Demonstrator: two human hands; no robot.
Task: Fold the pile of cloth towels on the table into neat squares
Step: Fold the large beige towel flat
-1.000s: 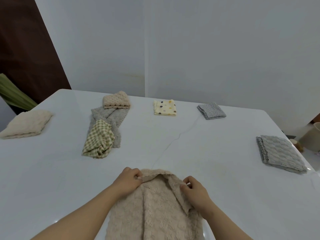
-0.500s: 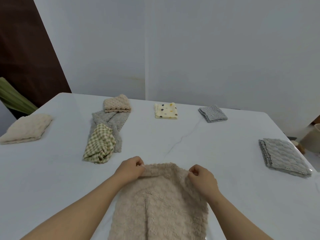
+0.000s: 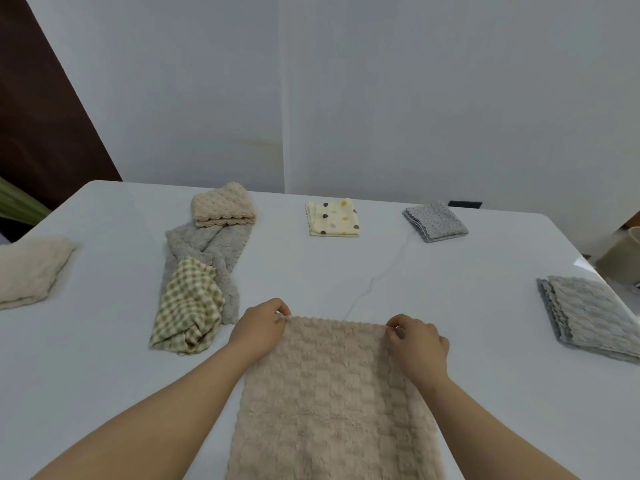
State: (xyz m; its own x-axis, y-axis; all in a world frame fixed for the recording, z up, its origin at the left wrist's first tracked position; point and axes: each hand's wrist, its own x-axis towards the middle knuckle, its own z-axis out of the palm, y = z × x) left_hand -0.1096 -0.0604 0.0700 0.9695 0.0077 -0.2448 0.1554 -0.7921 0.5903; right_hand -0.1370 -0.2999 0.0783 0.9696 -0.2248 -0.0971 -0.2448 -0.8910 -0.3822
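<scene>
- Two bare hands pinch the far corners of a beige plush towel [image 3: 332, 400], which lies spread flat at the lower centre of the frame on a white surface [image 3: 450, 306], its near end running out of the bottom of the frame.
- Left hand [image 3: 261, 329] is closed in a pinch on the towel's far left corner, fingertips together at the edge.
- Right hand [image 3: 417, 344] is closed the same way on the far right corner, knuckles up.
- Just left of the left hand sits a crumpled green checked cloth [image 3: 188, 308], lying partly over a rumpled grey fleece cloth [image 3: 207, 251] that stretches toward the back.
- Touching the far end of that grey cloth is a folded tan knobbly towel [image 3: 223, 205].
- Along the back of the surface, well apart from each other, lie a folded cream spotted cloth [image 3: 333, 218] at centre and a folded grey speckled cloth [image 3: 435, 221] to its right.
- At the right edge of the frame rests a folded grey waffle towel [image 3: 588, 317].
- At the left edge lies a folded cream towel [image 3: 29, 270].
</scene>
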